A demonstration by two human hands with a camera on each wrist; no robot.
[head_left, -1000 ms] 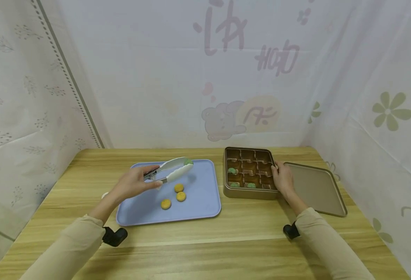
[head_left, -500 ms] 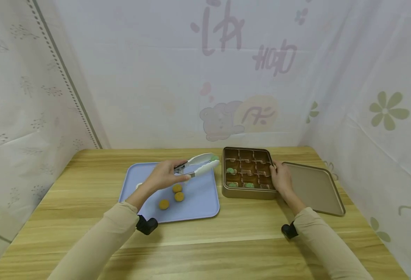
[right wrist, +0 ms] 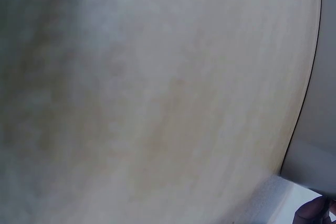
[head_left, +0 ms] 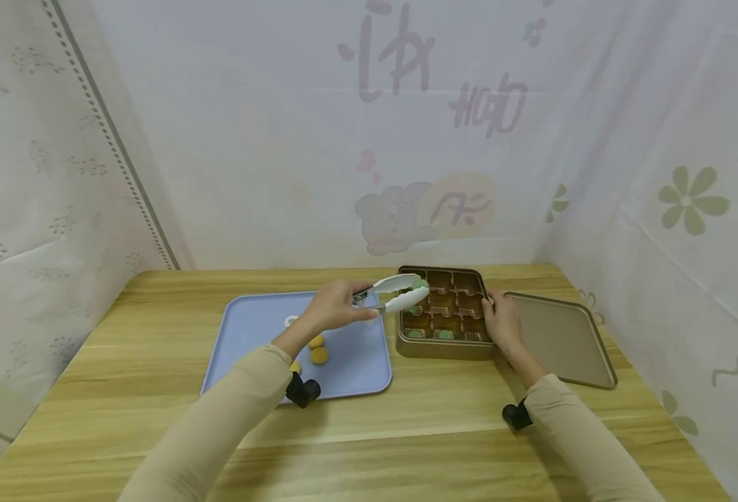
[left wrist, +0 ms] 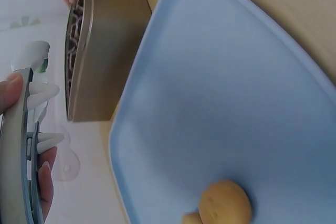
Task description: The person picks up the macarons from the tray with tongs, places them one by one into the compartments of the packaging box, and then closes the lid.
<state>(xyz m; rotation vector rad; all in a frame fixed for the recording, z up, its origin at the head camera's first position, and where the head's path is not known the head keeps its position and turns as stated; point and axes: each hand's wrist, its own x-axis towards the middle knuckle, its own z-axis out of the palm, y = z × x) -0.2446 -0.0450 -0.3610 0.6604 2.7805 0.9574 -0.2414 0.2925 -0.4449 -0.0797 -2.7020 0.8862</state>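
My left hand (head_left: 337, 307) grips metal tongs with white tips (head_left: 400, 301), thumb on one arm and fingers on the other. Between the tips sits a small round green piece (head_left: 420, 284), held above the left side of a bronze tin box (head_left: 444, 350). Inside the box a brown divided insert (head_left: 442, 301) has green pieces in some left and front compartments. My right hand (head_left: 503, 321) holds the box's right side. In the left wrist view the tongs (left wrist: 16, 156) reach toward the box wall (left wrist: 113, 40). Only a fingertip of the right hand shows in its own wrist view.
A blue tray (head_left: 356, 380) lies left of the box, with yellow round pieces (head_left: 319, 355) on it, partly behind the left forearm. A small white ring-like thing (head_left: 290, 321) shows near the left wrist. The bronze lid (head_left: 563, 341) lies flat to the right of the box.
My left hand has carried the tongs and green piece rightward, from over the blue tray to over the box's left side. The right hand has stayed on the box.
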